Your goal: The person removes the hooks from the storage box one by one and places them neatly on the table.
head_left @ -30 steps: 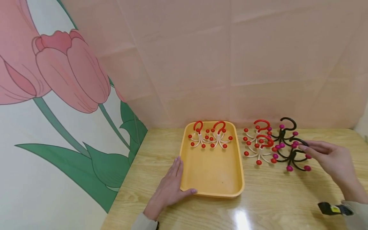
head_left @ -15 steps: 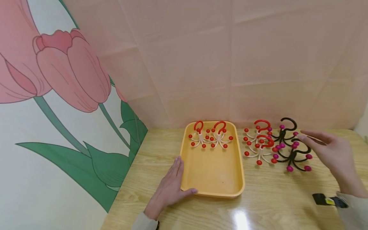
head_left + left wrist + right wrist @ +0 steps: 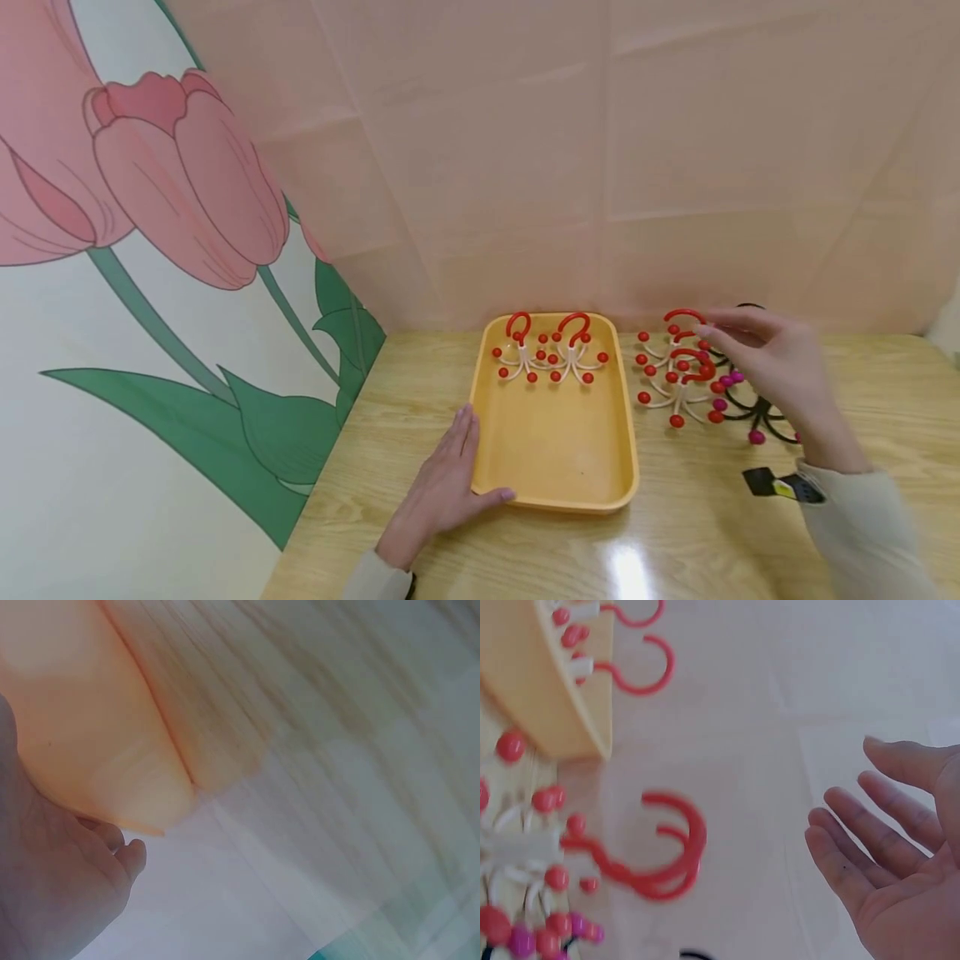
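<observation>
We judge the two red hangers [image 3: 679, 402] on the table [image 3: 675, 517] to be light and fairly stiff, probably plastic, smooth enough to slide in the fingers. Their ball-tipped legs splay and crowd together, so they could catch on one another; the curved hook on top looks like the best place to pinch, lifting straight up. They stand at 3 o'clock of the yellow tray [image 3: 555, 450], with black hangers [image 3: 761, 410] just beyond them, partly hidden by our right hand [image 3: 780, 358]. Two more hangers [image 3: 572, 358] sit inside the tray, at 11 and 1 o'clock.

Our right hand comes in from 4 o'clock, fingertips pointing toward 10 o'clock near the red hooks. The right wrist view shows its fingers loosely spread, thumb well apart from them, holding nothing and not touching the hooks.

Our left hand [image 3: 442, 483] rests at the tray's 8 o'clock, fingers straight along the side and thumb stretched toward 3 o'clock over the near corner, steadying without gripping.
</observation>
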A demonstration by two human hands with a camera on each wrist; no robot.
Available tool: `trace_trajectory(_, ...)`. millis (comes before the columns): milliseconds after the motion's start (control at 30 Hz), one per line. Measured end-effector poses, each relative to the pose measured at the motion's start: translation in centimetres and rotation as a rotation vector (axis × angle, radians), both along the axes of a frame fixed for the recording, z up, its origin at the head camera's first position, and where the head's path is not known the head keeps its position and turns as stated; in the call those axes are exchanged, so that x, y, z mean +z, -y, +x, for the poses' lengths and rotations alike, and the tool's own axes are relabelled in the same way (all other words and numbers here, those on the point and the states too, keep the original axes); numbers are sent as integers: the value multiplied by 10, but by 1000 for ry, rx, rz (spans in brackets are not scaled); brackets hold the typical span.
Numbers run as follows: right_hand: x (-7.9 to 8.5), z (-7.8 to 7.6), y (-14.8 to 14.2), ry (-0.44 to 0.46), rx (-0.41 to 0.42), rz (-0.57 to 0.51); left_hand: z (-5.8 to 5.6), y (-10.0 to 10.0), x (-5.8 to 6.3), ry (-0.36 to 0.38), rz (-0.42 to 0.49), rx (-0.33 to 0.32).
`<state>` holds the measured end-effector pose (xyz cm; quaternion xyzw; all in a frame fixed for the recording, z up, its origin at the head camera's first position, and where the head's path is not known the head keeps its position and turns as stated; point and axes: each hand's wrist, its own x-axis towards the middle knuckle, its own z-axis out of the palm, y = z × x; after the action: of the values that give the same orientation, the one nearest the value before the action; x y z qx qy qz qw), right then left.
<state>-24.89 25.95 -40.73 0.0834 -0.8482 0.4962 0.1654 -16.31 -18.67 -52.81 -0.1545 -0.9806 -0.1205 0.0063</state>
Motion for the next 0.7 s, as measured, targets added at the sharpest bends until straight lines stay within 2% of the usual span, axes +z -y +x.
trace_trajectory(200,8,-12,32,21,68,42,1,0,2,9,6,3)
trace_trajectory(400,5,-31,59,68,166,49,3,0,2,27,18,15)
trace_trajectory(700,1,-58,86,139,230,61,1,1,1,13,11,7)
